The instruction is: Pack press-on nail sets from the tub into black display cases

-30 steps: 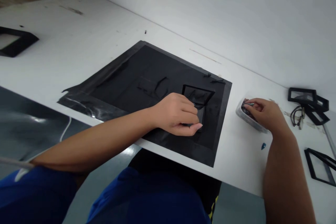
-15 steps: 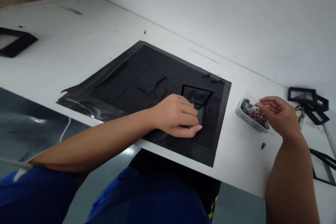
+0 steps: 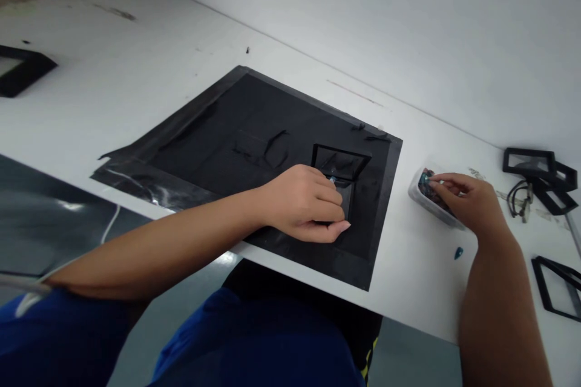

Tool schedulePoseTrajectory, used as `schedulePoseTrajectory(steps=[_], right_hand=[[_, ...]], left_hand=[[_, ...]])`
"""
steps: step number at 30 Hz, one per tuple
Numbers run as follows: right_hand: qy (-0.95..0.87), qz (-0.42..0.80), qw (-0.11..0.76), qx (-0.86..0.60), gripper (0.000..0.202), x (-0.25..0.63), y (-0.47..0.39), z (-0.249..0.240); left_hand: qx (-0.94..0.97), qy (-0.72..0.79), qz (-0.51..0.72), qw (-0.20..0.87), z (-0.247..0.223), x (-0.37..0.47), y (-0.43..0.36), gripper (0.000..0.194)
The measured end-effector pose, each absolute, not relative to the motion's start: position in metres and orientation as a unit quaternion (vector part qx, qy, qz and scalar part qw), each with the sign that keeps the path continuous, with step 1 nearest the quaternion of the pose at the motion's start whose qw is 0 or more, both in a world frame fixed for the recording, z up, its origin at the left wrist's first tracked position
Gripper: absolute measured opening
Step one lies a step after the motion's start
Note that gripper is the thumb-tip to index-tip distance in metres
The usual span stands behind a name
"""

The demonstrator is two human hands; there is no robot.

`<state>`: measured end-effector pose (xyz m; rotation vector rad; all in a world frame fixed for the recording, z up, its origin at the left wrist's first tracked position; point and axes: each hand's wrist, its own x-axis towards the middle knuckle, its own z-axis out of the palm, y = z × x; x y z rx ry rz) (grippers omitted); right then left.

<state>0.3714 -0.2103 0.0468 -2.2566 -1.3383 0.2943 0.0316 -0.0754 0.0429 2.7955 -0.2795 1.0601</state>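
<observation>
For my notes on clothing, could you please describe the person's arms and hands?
The left hand and right hand are ungloved, with no rings or bracelets showing. A blue sleeve shows on the left only; a pale cable runs beside it.

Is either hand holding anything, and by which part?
Cannot be told: the right hand is at the colored pieces in the tub; the left hand, curled over the black frame, hides any grip.

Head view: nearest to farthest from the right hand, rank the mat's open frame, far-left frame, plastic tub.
1. Plastic tub, under the right hand.
2. Open frame, leftward on the mat.
3. Far-left frame, picture's left edge.
</observation>
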Motion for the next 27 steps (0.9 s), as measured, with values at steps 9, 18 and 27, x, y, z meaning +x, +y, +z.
schedulePoseTrajectory(steps=[9,18,27], right_hand=[[-0.469,0.107,0.492,-0.726,0.022,0.35,-0.213,0.06],[-0.539,0.256,0.594,-0.54,0.013,0.323,-0.214,0.073],[-0.595,0.225,0.548,-0.543,0.017,0.294,-0.22,0.069]], left_hand=[[0.927,-0.092,0.356,0.068,0.042,0.031,-0.075,0.026],[0.922,-0.09,0.367,0.079,0.042,0.031,-0.077,0.027],[0.912,-0.076,0.4,0.06,0.044,0.031,-0.079,0.026]])
